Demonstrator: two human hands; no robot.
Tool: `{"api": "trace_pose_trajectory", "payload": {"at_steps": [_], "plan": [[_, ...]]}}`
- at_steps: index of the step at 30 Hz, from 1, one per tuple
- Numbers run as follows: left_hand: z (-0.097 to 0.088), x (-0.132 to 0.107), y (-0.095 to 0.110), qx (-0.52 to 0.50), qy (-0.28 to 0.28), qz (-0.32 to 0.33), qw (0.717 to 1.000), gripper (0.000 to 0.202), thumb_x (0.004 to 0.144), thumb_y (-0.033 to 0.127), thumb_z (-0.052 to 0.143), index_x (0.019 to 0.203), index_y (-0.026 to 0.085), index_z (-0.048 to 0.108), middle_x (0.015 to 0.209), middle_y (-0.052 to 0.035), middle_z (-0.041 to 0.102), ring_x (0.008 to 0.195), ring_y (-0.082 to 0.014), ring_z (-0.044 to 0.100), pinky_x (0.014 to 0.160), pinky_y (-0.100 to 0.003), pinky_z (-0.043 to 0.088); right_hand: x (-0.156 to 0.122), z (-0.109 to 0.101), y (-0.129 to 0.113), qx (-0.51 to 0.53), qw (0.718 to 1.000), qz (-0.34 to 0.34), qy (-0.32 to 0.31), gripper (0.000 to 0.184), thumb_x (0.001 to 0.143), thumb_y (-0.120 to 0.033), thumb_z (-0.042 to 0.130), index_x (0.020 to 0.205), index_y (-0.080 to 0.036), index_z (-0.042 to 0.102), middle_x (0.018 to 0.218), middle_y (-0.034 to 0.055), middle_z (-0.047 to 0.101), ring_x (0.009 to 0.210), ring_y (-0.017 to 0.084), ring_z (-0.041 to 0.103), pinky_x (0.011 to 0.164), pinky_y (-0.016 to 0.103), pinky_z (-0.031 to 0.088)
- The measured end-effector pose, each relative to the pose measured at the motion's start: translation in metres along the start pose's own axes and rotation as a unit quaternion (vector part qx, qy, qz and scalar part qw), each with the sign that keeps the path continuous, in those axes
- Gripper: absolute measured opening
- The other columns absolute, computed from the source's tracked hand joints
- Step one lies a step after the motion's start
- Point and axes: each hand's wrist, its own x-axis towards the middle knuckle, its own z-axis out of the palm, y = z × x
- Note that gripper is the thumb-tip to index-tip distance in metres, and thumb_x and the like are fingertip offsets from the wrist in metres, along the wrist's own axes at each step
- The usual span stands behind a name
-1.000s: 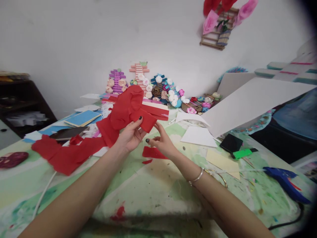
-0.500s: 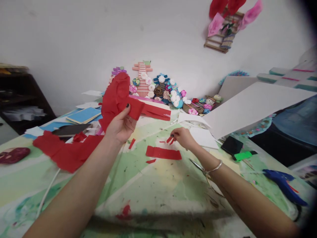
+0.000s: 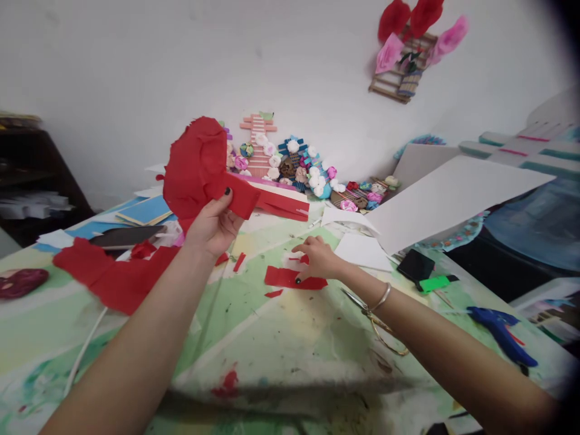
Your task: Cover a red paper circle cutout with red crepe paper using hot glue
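Note:
My left hand (image 3: 212,228) pinches a large crumpled sheet of red crepe paper (image 3: 197,163) between thumb and fingers, up off the table. My right hand (image 3: 321,258) is empty, its thumb and fingers spread over a flat red paper strip (image 3: 281,277). Its thumb tip is at the strip; whether it touches cannot be made out. Small red scraps (image 3: 240,262) lie around the strip. Beside my right wrist, partly under the forearm, lie scissors (image 3: 380,325) with gold handles.
More red crepe paper (image 3: 113,278) lies at the left. A blue glue gun (image 3: 498,332), a black box (image 3: 415,266) and a green piece (image 3: 435,283) are on the right. White boards (image 3: 453,196) lean behind. Flower-decorated stick crafts (image 3: 260,145) stand along the wall.
My right hand has let go of the small red scraps and opened, its thumb coming down to the strip. My left hand still holds the red crepe paper, slightly further left in view.

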Motion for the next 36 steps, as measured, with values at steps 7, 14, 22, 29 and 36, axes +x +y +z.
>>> {"api": "trace_pose_trajectory", "payload": {"at_steps": [7, 14, 22, 29, 36], "plan": [[-0.003, 0.004, 0.001, 0.01, 0.0, -0.001, 1.0, 0.022, 0.093, 0.01, 0.048, 0.103, 0.014, 0.067, 0.075, -0.0014, 0.075, 0.067, -0.0102, 0.071, 0.068, -0.016, 0.057, -0.01, 0.023, -0.011, -0.075, 0.995, -0.06, -0.027, 0.053, 0.062, -0.023, 0.081, 0.113, -0.018, 0.069, 0.114, 0.0145, 0.064, 0.108, 0.031, 0.056, 0.095, 0.042, 0.04], [-0.005, 0.004, 0.003, -0.005, -0.03, -0.003, 1.0, 0.019, 0.092, 0.01, 0.051, 0.104, 0.011, 0.065, 0.078, -0.0046, 0.076, 0.069, -0.0124, 0.072, 0.065, -0.017, 0.058, -0.027, 0.033, -0.024, -0.08, 0.994, -0.052, 0.06, 0.028, 0.065, 0.003, 0.053, 0.074, -0.016, 0.071, 0.076, 0.0037, 0.07, 0.072, 0.016, 0.063, 0.067, 0.024, 0.046], [-0.005, 0.004, 0.004, -0.013, -0.026, -0.009, 1.0, 0.016, 0.091, 0.009, 0.051, 0.099, 0.01, 0.065, 0.075, -0.0044, 0.075, 0.069, -0.013, 0.072, 0.065, -0.018, 0.059, -0.011, -0.013, 0.025, -0.126, 0.975, 0.033, 0.181, 0.042, 0.069, 0.001, 0.037, 0.082, -0.017, 0.073, 0.096, 0.0069, 0.072, 0.093, 0.022, 0.065, 0.084, 0.032, 0.048], [-0.005, 0.003, 0.002, -0.002, -0.03, -0.009, 1.0, 0.014, 0.091, 0.009, 0.051, 0.092, 0.011, 0.065, 0.073, -0.0031, 0.074, 0.062, -0.0109, 0.071, 0.057, -0.015, 0.056, -0.034, 0.018, 0.038, -0.172, 0.984, -0.03, 0.045, 0.038, 0.07, 0.0, 0.049, 0.099, -0.017, 0.068, 0.108, 0.0093, 0.069, 0.098, 0.021, 0.064, 0.083, 0.028, 0.046], [-0.009, 0.007, -0.001, -0.003, -0.032, -0.015, 0.999, 0.014, 0.09, 0.009, 0.053, 0.095, 0.012, 0.066, 0.077, -0.0041, 0.075, 0.068, -0.0127, 0.072, 0.062, -0.017, 0.058, -0.035, 0.017, 0.02, -0.204, 0.977, -0.047, 0.042, 0.028, 0.08, -0.001, 0.043, 0.078, -0.016, 0.066, 0.082, 0.0083, 0.071, 0.079, 0.018, 0.065, 0.074, 0.026, 0.043]]}}
